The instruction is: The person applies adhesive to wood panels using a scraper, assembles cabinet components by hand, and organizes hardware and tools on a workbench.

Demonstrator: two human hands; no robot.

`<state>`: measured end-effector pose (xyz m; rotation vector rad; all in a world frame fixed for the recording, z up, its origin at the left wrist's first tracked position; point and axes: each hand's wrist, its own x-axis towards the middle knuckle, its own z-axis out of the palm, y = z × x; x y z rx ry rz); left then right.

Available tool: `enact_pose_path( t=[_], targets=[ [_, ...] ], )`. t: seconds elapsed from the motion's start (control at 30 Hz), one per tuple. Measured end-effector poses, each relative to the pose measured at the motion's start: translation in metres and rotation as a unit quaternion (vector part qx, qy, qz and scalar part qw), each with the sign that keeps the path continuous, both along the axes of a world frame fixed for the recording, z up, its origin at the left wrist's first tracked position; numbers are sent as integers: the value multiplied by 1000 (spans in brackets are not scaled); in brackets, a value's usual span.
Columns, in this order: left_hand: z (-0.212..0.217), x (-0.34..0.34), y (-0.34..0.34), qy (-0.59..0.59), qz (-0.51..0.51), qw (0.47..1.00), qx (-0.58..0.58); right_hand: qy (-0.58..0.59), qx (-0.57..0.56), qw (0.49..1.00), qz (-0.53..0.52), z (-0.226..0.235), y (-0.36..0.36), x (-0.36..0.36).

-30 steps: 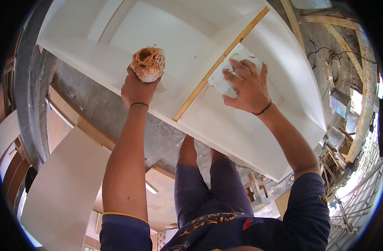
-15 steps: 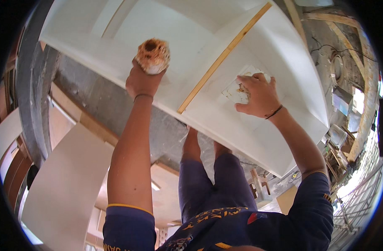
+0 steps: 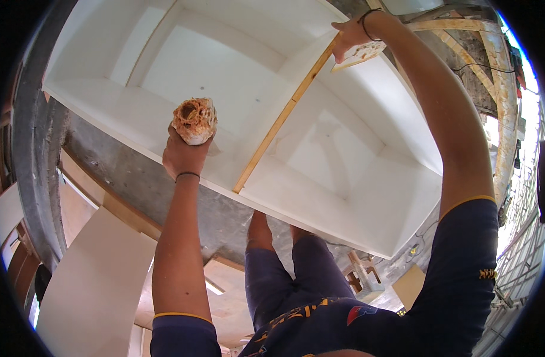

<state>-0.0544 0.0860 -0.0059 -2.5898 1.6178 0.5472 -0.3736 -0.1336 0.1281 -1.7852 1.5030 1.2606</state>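
My left hand (image 3: 184, 156) is wrapped round a whitish container (image 3: 195, 122) crusted with brown dried residue, its dark round mouth facing up. It is held over the near side of a white open cabinet (image 3: 320, 217) lying on its back. At the far side, my right hand (image 3: 357, 37) grips a thin, pale flat spreader (image 3: 365, 55) with brown stains. The spreader is close to the far end of a bare wood-coloured divider edge (image 3: 281, 116); I cannot tell whether it touches. The fingers partly hide it.
White compartments lie on both sides of the divider. A dark post (image 3: 37, 160) and a large pale panel (image 3: 94, 279) are at the left. Timber framing (image 3: 492, 89) stands at the far right. A small wooden stand (image 3: 363, 275) is on the floor near my legs.
My right hand has moved from inside the right compartment to the cabinet's far side, taking the spreader with it. My left hand and the container appear slightly lower and further left as the view shifted.
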Motion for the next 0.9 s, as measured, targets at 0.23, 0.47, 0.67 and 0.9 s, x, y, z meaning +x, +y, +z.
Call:
enact_pose_path(
  t=[0.23,0.47,0.67,0.9],
  targets=[
    [0,-1,-3,-1,5,1000,11,61,45,995,68,-15,-15,2],
    [11,-8,-3,17,17,1000,1,-209,158,964,-54,11,54,-19],
    [-6,-1,2,-3,18,999,-38,-507,223,763,-335,24,187,-98],
    [-12,11,6,86,-13,979,-182,-672,87,369,-636,55,418,-219]
  ],
)
